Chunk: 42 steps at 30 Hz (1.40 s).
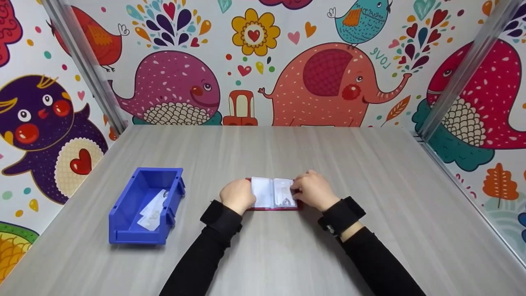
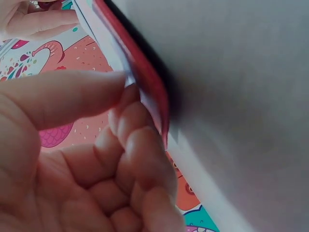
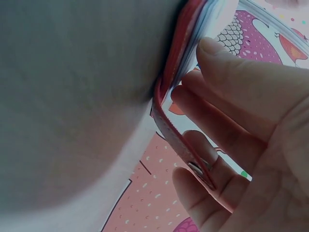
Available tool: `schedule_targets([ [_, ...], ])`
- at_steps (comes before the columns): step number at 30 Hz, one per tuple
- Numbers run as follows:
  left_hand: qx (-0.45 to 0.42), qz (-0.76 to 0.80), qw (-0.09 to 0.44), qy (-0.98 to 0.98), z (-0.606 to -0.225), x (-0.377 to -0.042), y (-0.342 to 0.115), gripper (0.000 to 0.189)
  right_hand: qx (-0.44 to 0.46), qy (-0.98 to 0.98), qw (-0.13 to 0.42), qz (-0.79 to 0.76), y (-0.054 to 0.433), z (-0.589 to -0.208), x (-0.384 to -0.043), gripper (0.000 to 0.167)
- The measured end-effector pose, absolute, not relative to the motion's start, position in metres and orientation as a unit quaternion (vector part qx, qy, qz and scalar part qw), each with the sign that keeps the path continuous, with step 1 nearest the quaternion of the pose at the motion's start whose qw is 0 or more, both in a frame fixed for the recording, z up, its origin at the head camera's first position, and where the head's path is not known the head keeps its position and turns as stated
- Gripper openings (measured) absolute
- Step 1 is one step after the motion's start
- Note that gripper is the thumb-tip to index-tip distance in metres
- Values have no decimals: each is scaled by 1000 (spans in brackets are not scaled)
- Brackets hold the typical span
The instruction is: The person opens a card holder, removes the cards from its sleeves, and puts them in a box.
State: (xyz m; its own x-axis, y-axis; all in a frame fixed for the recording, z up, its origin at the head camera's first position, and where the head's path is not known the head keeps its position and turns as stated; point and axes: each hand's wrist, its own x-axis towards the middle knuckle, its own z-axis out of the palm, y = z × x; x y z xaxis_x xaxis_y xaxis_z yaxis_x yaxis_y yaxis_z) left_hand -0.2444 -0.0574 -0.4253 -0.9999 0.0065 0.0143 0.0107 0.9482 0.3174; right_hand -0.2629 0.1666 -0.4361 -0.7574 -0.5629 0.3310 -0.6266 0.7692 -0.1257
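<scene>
A red card holder [image 1: 273,209] lies spread flat on the table, with clear plastic sleeves on both sides. A pale card with a small grey print [image 1: 283,193] shows in its right-hand sleeve. At the left edge, my left hand [image 1: 238,195] pinches the sleeves between thumb and curled index finger [image 2: 137,116]. My right hand [image 1: 315,191] holds the right edge, its thumb [image 3: 212,48] against the stacked sleeves and its fingers bent beside them. The holder's strap with a metal snap [image 3: 195,168] sticks out across the right hand's lower fingers.
To the left stands a blue plastic bin [image 1: 137,237] with several pale cards [image 1: 153,211] inside. The wood-grain table [image 1: 271,255] is bordered by printed walls [image 1: 246,111] and metal posts [image 1: 88,70] at the back corners.
</scene>
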Motion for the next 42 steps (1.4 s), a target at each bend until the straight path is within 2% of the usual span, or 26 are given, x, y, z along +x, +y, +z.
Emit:
schedule_targets([
  [15,-17,-150,43,-988,-429,-245,-56,7,308,-934,136,116,166,-438,-263,18],
  [42,-22,-139,38,-989,-428,-244,-54,8,298,-939,122,122,166,-436,-262,15],
])
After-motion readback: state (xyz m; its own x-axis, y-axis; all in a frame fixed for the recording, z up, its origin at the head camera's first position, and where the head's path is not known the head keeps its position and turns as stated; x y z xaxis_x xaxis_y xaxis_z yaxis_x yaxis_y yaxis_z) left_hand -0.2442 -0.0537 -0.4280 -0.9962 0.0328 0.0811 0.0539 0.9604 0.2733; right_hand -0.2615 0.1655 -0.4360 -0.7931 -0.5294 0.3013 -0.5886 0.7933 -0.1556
